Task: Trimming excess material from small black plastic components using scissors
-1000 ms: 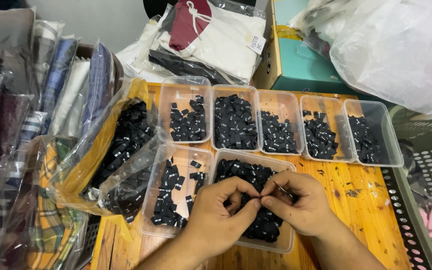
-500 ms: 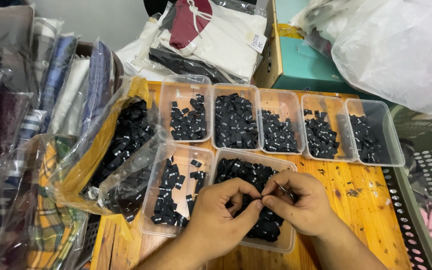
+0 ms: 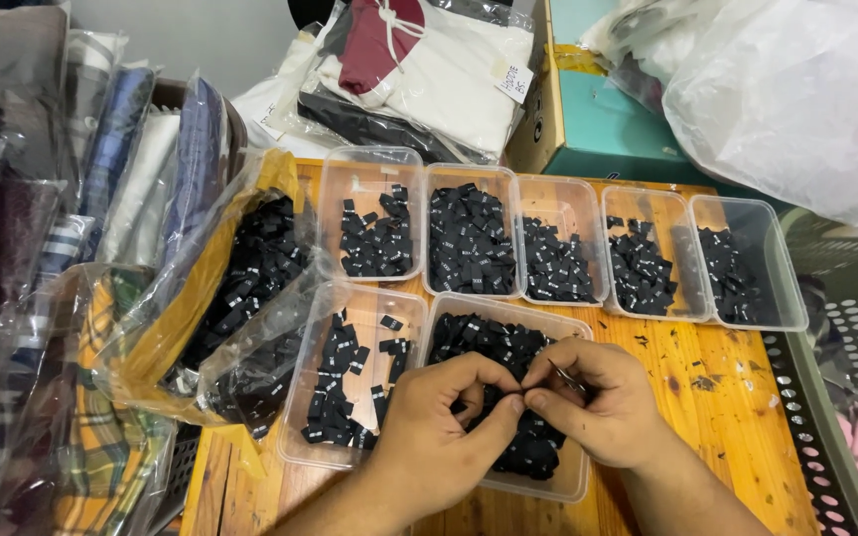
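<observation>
My left hand (image 3: 437, 432) and my right hand (image 3: 603, 407) meet fingertip to fingertip over a clear plastic tub (image 3: 576, 488) heaped with small black fabric labels (image 3: 469, 337). The left thumb and forefinger pinch one small black label. A thin metal tool (image 3: 572, 381) sits in the right hand's closed fingers, its tip pointing at that label. Both hands hover just above the pile, and they hide the label itself for the most part.
A second tub (image 3: 295, 442) of labels lies to the left, and several more (image 3: 469, 238) line the back of the wooden table (image 3: 727, 397). At the left are a plastic bag of labels (image 3: 250, 278) and folded fabrics (image 3: 101, 179). A teal box (image 3: 598, 119), a white bag (image 3: 796, 89) and a perforated basket (image 3: 846, 347) stand behind and right.
</observation>
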